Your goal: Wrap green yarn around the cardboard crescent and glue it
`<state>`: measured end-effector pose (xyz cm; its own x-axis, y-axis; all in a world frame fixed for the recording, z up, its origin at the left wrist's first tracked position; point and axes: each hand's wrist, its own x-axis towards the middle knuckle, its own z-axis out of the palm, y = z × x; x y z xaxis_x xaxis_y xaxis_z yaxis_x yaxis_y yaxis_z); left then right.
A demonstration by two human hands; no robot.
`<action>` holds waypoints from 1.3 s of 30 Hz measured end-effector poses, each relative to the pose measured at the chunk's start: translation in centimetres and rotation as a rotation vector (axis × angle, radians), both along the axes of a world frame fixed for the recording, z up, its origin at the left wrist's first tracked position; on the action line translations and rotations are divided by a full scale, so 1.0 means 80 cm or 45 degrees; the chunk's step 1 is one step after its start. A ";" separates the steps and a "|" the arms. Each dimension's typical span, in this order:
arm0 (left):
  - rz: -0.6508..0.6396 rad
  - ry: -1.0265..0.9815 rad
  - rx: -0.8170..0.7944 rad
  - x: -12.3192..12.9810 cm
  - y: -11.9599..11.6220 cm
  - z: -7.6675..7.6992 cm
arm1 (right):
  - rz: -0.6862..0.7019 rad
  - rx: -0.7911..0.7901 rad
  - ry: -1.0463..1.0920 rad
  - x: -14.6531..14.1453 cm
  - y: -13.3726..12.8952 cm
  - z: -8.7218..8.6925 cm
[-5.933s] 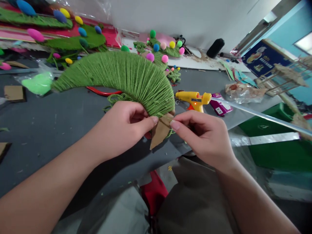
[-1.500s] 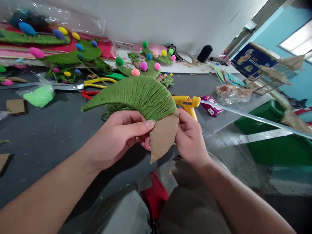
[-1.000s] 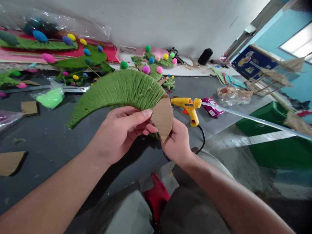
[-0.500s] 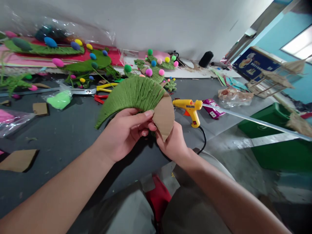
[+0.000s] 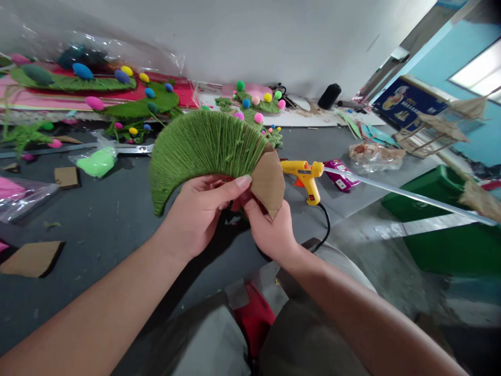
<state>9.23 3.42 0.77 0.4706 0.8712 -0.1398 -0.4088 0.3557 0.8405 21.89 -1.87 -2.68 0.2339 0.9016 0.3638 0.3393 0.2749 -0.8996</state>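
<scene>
A curved, crescent-like cardboard shape wrapped in green yarn (image 5: 203, 143) is held up above the grey table. Its right end is bare brown cardboard (image 5: 269, 180). My left hand (image 5: 205, 209) pinches the inner edge near where the yarn stops, thumb on the front face. At the lower side of the bare end, my right hand (image 5: 272, 224) is closed on the piece, with its fingers partly hidden behind it. Some dark green yarn shows below the hands, mostly covered by them.
A yellow glue gun (image 5: 307, 177) with a clear glue stick lies right of the hands. Scissors (image 5: 136, 150) lie behind on the left. Yarn-wrapped pieces with coloured pompoms (image 5: 156, 99) line the back. Cardboard scraps (image 5: 33, 258) lie at left; a green bin (image 5: 438, 224) stands right.
The yarn-wrapped piece has tilted to face me more, showing more of its green surface and covering the scissor handles. My right thumb has shifted left towards the inner edge.
</scene>
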 end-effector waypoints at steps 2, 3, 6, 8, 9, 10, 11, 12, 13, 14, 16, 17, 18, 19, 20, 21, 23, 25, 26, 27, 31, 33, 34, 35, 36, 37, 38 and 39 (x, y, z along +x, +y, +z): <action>0.028 0.009 0.000 0.000 0.000 0.001 | 0.049 -0.039 0.118 -0.008 0.002 -0.001; 0.037 0.013 -0.008 0.000 0.000 0.002 | 0.072 -0.065 0.157 -0.011 0.003 -0.002; 0.051 0.007 -0.041 -0.001 0.001 0.004 | 0.139 -0.109 0.211 -0.021 0.002 -0.002; 0.079 0.013 -0.069 -0.001 0.001 0.005 | 0.207 -0.113 0.194 -0.026 -0.002 0.002; 0.107 0.031 -0.090 -0.001 0.001 0.005 | 0.241 -0.109 0.167 -0.028 -0.004 0.004; 0.143 0.052 -0.107 -0.001 0.000 0.004 | 0.264 -0.104 0.130 -0.030 -0.007 0.007; 0.167 0.070 -0.117 -0.001 0.000 0.004 | 0.273 -0.096 0.084 -0.031 -0.009 0.010; 0.174 0.088 -0.116 -0.001 0.000 0.004 | 0.273 -0.084 0.035 -0.032 -0.011 0.012; 0.167 0.097 -0.103 -0.002 0.000 0.004 | 0.266 -0.071 -0.012 -0.032 -0.012 0.015; 0.154 0.094 -0.080 -0.002 0.001 0.004 | 0.256 -0.061 -0.058 -0.031 -0.013 0.017; 0.142 0.071 -0.028 -0.002 0.002 0.005 | 0.229 -0.041 -0.137 -0.027 -0.015 0.020; 0.152 0.067 -0.014 -0.002 0.003 0.005 | 0.209 -0.030 -0.167 -0.024 -0.016 0.022; 0.177 0.070 -0.004 -0.002 0.004 0.004 | 0.185 -0.020 -0.189 -0.021 -0.017 0.024; 0.196 0.078 0.005 -0.002 0.006 0.004 | 0.159 -0.017 -0.210 -0.018 -0.019 0.026; 0.209 0.093 0.015 -0.002 0.007 0.002 | 0.133 -0.017 -0.231 -0.014 -0.021 0.028; 0.216 0.114 0.030 -0.002 0.008 0.001 | 0.109 -0.021 -0.252 -0.010 -0.023 0.030; 0.225 0.164 0.079 -0.002 0.011 -0.003 | 0.068 -0.021 -0.296 -0.002 -0.026 0.035; 0.212 0.239 0.126 -0.003 0.012 -0.007 | 0.035 -0.001 -0.341 0.007 -0.029 0.039; 0.200 0.280 0.145 -0.003 0.013 -0.009 | 0.021 0.014 -0.366 0.012 -0.030 0.041; 0.183 0.318 0.158 -0.003 0.014 -0.011 | 0.006 0.028 -0.395 0.017 -0.030 0.043; 0.093 0.408 0.191 -0.005 0.013 -0.015 | -0.094 0.111 -0.529 0.040 -0.024 0.050; 0.042 0.434 0.204 -0.006 0.012 -0.015 | -0.141 0.166 -0.579 0.050 -0.019 0.052; 0.013 0.443 0.211 -0.006 0.012 -0.014 | -0.156 0.194 -0.594 0.055 -0.017 0.053; -0.019 0.451 0.218 -0.006 0.011 -0.013 | -0.166 0.219 -0.601 0.059 -0.015 0.053; -0.053 0.458 0.222 -0.007 0.011 -0.012 | -0.173 0.242 -0.604 0.062 -0.013 0.053; -0.085 0.464 0.228 -0.007 0.011 -0.011 | -0.180 0.259 -0.604 0.065 -0.011 0.053; -0.114 0.466 0.235 -0.007 0.011 -0.011 | -0.189 0.277 -0.607 0.067 -0.010 0.052; -0.131 0.465 0.243 -0.008 0.011 -0.010 | -0.198 0.296 -0.611 0.069 -0.009 0.052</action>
